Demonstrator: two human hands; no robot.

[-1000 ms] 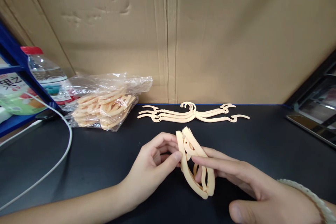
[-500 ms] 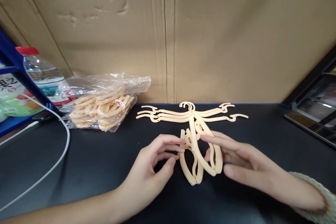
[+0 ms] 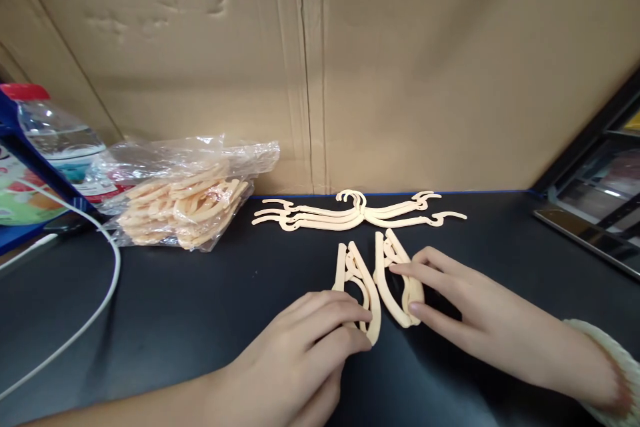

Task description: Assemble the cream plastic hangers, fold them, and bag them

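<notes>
Two folded cream plastic hangers lie side by side on the black table (image 3: 200,320). My left hand (image 3: 310,340) pinches the near end of the left folded hanger (image 3: 356,277), with fingers on top and the thumb beside it. The index finger and thumb of my right hand (image 3: 465,310) are closed on the right folded hanger (image 3: 389,273). A small stack of unfolded hangers (image 3: 357,213) lies flat just behind them, near the wall.
A clear plastic bag of more hangers (image 3: 185,203) sits at the back left, beside a water bottle (image 3: 55,137) and a blue shelf. A white cable (image 3: 103,287) curves across the left. A cardboard wall (image 3: 400,67) closes the back; a flat dark device (image 3: 585,230) lies right.
The two folded hangers, held together upright a second ago, have been separated and laid flat side by side. My left hand moved down onto the left one.
</notes>
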